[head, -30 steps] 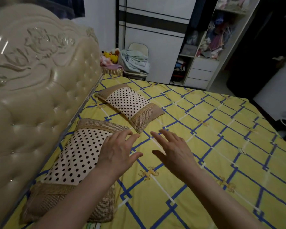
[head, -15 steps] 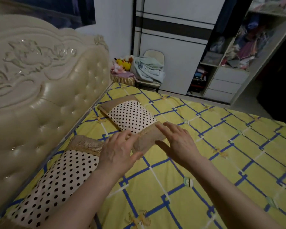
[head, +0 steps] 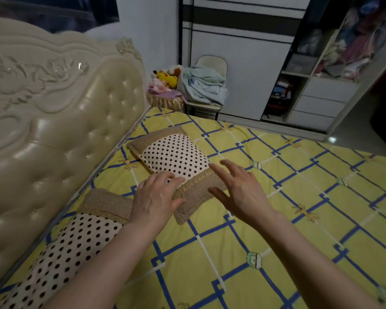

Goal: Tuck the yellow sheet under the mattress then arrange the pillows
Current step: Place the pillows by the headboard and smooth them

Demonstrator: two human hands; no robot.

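Where the yellow sheet (head: 243,248) lies flat, two pillows (head: 174,157) rest.

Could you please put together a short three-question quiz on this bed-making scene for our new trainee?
1. True or false: the far pillow lies square against the headboard.
2. Which hand reaches over the far pillow's woven end band: A) left hand only, B) right hand only, C) both?
3. Fill in: the near pillow lies along the ____.

Key:
1. False; it lies askew on the yellow sheet, angled away from the headboard.
2. C; both hands are open, fingers spread, with no grip closed on anything.
3. Headboard.
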